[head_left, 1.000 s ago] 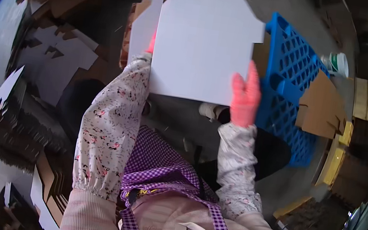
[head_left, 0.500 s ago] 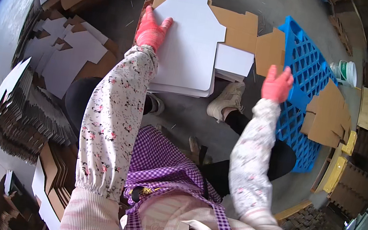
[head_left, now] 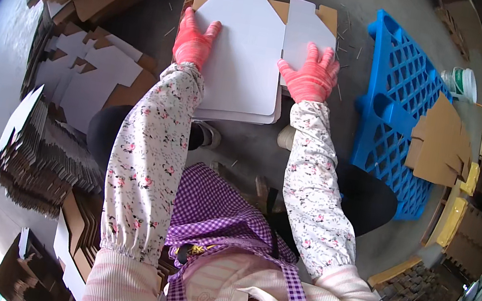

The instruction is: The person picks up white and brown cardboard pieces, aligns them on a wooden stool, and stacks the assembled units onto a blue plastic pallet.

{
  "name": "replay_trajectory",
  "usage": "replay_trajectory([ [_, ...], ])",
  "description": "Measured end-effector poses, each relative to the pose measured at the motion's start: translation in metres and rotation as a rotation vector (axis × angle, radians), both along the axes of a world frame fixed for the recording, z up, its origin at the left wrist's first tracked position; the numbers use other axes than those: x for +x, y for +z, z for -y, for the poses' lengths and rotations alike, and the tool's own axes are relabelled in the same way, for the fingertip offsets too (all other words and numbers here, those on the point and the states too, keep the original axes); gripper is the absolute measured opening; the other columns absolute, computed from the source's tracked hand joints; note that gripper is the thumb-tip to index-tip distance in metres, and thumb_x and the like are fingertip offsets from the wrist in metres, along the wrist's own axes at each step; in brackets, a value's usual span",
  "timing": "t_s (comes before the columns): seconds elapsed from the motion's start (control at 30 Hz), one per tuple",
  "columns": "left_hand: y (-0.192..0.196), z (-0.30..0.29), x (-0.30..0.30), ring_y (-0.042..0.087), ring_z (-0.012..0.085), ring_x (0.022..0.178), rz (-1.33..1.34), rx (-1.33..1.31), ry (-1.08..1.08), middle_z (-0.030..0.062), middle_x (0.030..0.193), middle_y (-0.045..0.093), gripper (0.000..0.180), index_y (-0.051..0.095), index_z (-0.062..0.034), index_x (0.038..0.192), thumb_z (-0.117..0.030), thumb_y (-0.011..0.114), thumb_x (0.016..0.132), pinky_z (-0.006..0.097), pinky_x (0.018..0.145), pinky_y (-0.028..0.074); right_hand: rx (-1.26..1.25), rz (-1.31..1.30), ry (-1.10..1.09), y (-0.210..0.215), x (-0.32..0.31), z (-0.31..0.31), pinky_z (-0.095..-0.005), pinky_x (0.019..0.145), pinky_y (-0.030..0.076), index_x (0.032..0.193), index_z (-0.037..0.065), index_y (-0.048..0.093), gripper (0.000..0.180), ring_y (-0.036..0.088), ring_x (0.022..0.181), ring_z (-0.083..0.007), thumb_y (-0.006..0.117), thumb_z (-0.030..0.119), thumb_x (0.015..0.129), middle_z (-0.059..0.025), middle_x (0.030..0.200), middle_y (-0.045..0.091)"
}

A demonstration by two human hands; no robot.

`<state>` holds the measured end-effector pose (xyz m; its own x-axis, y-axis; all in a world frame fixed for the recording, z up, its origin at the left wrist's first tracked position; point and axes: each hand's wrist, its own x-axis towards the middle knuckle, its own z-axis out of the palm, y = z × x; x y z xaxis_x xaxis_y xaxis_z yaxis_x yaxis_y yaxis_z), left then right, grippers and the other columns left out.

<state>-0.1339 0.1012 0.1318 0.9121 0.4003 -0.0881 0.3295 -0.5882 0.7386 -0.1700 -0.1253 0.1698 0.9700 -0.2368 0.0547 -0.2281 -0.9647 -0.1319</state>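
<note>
A flat cardboard blank [head_left: 242, 57], white on top with brown parts at its far edge, lies before me on a stack of similar sheets. My left hand [head_left: 195, 38], in a pink-red knit glove, rests on its left edge, thumb and fingers apart. On the right a narrower white panel [head_left: 302, 26] lies alongside the large one, with a thin seam between them. My right hand [head_left: 311, 75], gloved alike, presses on this panel with its fingers spread. The sheets' lower corners show below the large panel.
A blue plastic pallet [head_left: 384, 109] lies to the right, with brown cardboard pieces [head_left: 442, 140] on it. Stacks of cut cardboard [head_left: 44, 152] stand at my left. A white bucket [head_left: 464, 84] is at the far right. My knees and shoes flank the stack.
My right hand has moved left from beside the pallet onto the blank. The brown flap that reached right is folded in, its white side now up. My left hand stays at the left edge.
</note>
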Motion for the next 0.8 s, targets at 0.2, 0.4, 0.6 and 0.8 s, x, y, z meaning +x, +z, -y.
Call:
replay_trajectory([
  [0.2, -0.016, -0.003, 0.003, 0.043, 0.0287, 0.119, 0.334, 0.499, 0.000, 0.0108, 0.132, 0.044, 0.059, 0.042, -0.0111, 0.130, -0.039, 0.059, 0.080, 0.038, 0.100, 0.033, -0.011, -0.072, 0.002, 0.005, 0.005, -0.006, -0.0546, 0.099, 0.026, 0.130, 0.020, 0.039, 0.084, 0.022, 0.126, -0.0423, 0.067, 0.058, 0.060, -0.0153, 0.140, 0.022],
  [0.4, -0.008, 0.052, -0.002, 0.040, 0.0239, 0.122, 0.671, 0.509, -0.714, 0.0037, 0.130, 0.046, 0.046, 0.050, -0.0157, 0.122, -0.009, 0.052, 0.077, 0.042, 0.104, 0.026, 0.012, -0.109, -0.017, 0.006, 0.003, -0.007, -0.0524, 0.098, 0.028, 0.130, 0.020, 0.040, 0.081, 0.023, 0.125, -0.0414, 0.068, 0.056, 0.062, -0.0149, 0.139, 0.023],
  [0.6, 0.002, 0.070, -0.006, 0.042, 0.0239, 0.121, 0.650, 0.436, -0.872, 0.0048, 0.129, 0.048, 0.041, 0.053, -0.0130, 0.117, -0.006, 0.050, 0.077, 0.042, 0.105, 0.027, 0.213, 0.032, 0.287, 0.010, -0.011, 0.064, -0.0410, 0.102, 0.032, 0.124, 0.012, 0.046, 0.068, 0.037, 0.123, -0.0306, 0.064, 0.050, 0.071, -0.0120, 0.134, 0.039],
  [0.8, 0.003, 0.062, -0.004, 0.042, 0.0227, 0.120, 0.696, 0.462, -0.853, 0.0035, 0.126, 0.050, 0.039, 0.055, -0.0129, 0.114, -0.005, 0.050, 0.076, 0.041, 0.103, 0.029, -0.522, 0.168, -0.363, 0.062, -0.059, 0.268, -0.0504, 0.096, 0.034, 0.130, 0.017, 0.036, 0.079, 0.032, 0.123, -0.0363, 0.067, 0.051, 0.067, -0.0109, 0.136, 0.033],
])
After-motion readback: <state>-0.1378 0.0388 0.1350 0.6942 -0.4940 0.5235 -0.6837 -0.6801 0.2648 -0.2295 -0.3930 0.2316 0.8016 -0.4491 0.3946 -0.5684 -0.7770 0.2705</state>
